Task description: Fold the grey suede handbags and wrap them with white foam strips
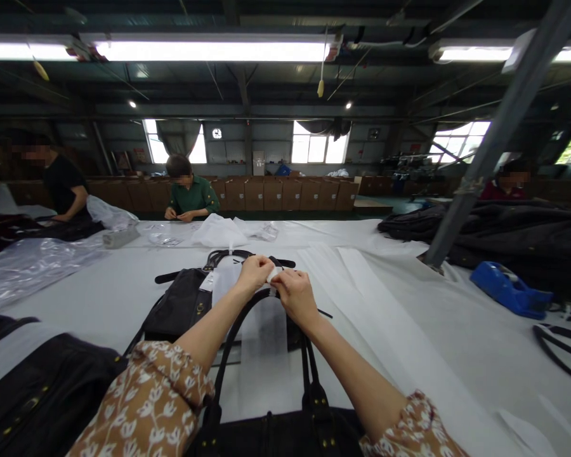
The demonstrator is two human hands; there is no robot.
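In the head view, a black handbag point(280, 435) stands right in front of me with its handles point(233, 327) raised. A thin translucent white paper strip point(265, 355) hangs down from the top of the handle. Just above that, my left hand point(255, 274) and my right hand point(295, 295) meet, both closed in a pinch. Between their fingertips shows a small crumpled white end of paper point(275, 274). Beyond my hands lies a second black handbag point(178, 304), with a white tag point(206, 282) and white paper around its handle.
Another black bag point(52, 381) lies at near left. On the right are a blue tape dispenser point(509, 289), a slanted metal post point(499, 139) and piled dark bags point(504, 228). Clear plastic point(42, 266) covers the left side. A co-worker in green point(195, 197) works across the table.
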